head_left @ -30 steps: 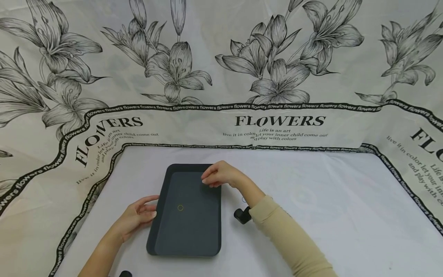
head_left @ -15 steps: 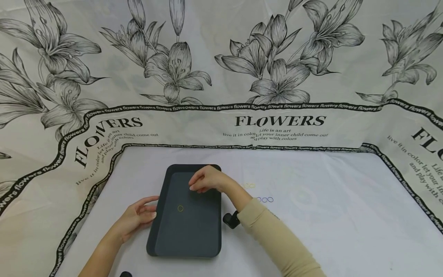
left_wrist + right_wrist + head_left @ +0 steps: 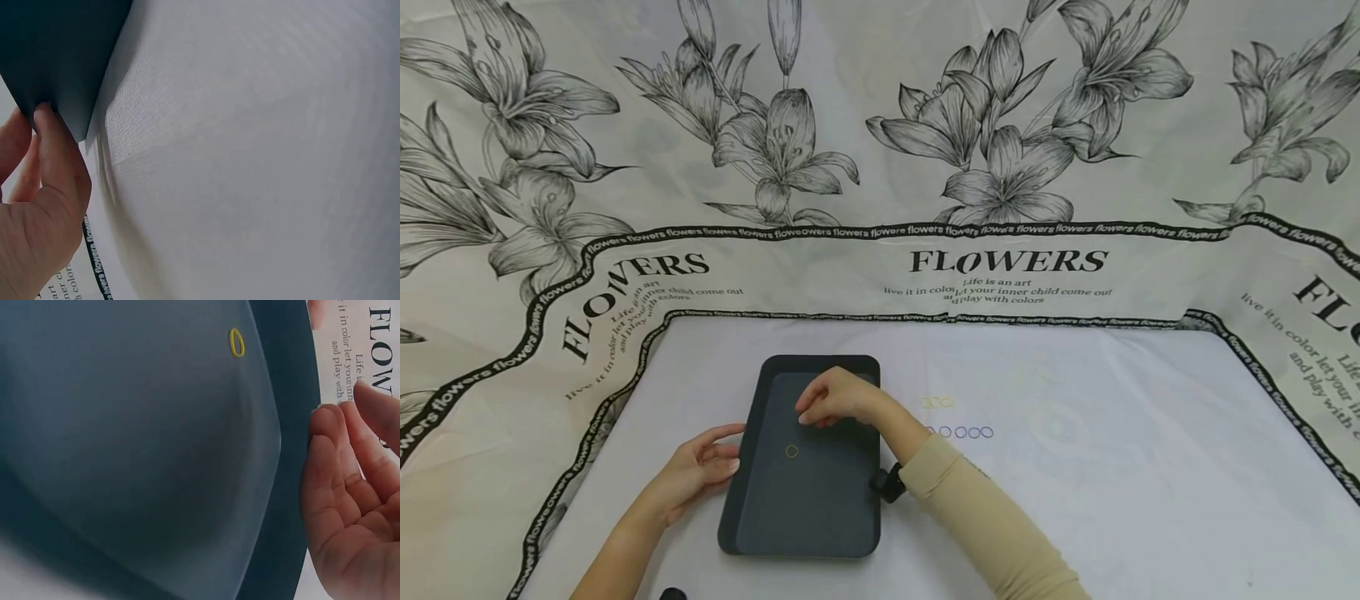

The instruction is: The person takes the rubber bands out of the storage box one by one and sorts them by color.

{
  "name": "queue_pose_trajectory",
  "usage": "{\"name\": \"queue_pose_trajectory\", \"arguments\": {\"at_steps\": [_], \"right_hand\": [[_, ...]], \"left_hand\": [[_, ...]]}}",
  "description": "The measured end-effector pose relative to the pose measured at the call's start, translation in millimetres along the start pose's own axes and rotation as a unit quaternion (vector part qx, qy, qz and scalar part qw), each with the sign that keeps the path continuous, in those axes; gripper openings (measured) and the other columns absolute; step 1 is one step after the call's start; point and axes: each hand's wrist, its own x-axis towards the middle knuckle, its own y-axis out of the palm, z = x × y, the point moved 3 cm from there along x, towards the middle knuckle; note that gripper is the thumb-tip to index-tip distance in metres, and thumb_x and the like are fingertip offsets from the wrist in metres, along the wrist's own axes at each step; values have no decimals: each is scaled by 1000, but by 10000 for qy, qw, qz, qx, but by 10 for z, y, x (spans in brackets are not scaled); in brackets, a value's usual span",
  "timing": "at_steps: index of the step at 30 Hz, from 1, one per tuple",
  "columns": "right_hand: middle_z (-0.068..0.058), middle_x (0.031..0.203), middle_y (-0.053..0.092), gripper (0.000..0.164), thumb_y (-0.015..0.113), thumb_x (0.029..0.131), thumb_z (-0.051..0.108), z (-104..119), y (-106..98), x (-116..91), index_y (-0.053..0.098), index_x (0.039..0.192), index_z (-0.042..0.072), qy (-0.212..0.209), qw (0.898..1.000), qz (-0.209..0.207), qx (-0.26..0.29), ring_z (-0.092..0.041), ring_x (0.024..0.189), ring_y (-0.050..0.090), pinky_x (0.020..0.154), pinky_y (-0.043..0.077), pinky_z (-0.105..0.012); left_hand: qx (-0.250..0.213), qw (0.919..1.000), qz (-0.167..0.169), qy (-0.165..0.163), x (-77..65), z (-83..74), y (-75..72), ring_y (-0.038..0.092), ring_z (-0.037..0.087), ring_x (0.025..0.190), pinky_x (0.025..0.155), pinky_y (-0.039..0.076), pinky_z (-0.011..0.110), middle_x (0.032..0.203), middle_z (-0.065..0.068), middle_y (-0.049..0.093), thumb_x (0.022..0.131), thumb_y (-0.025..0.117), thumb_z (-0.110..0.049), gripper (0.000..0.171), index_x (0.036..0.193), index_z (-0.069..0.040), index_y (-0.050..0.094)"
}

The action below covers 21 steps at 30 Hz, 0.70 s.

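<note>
A dark blue-grey tray [image 3: 805, 517] lies lengthwise on the white table. My left hand [image 3: 688, 471] rests against its left side, thumb and fingertips at the outer edge. The left wrist view shows that hand's fingertips [image 3: 47, 115] touching the tray's outer wall. My right hand [image 3: 838, 396] hovers over the far half of the tray, fingers loosely bent and pointing left. In the right wrist view its thumb stands apart from the fingers, with nothing seen between them. A small yellow ring [image 3: 792, 451] lies on the tray floor, a little nearer than the right fingertips.
Right of the tray, several yellow rings [image 3: 937, 402] lie in a short row on the table. Several blue rings [image 3: 961, 432] form another row nearer, partly behind the right forearm. A flower-printed cloth [image 3: 1000, 283] stands behind the table.
My right hand has moved left and slightly nearer over the tray, toward the yellow ring. The rows of rings have come out from behind the right arm. The left hand has stayed put.
</note>
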Motion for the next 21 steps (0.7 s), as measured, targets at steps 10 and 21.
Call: {"name": "queue_pose_trajectory", "arguments": {"at_steps": [10,21], "right_hand": [[-2,69,64,20,71,77,-3,-25,184,60,68,96,-6,-59,10000,78,-9,-13,62,59,61,51,-28],[-5,64,64,16,73,73,-8,-117,328,132,69,87,-3,113,9995,-59,-273,-14,57,57,56,49,-28]], "left_hand": [[-26,10000,9,-22,-7,-9,7,61,12,89,73,51,25,104,5,60,88,61,-2,62,141,3,30],[-124,9999,33,-28,-3,-12,-3,62,13,89,74,51,24,102,5,62,88,59,1,62,141,4,28]]}}
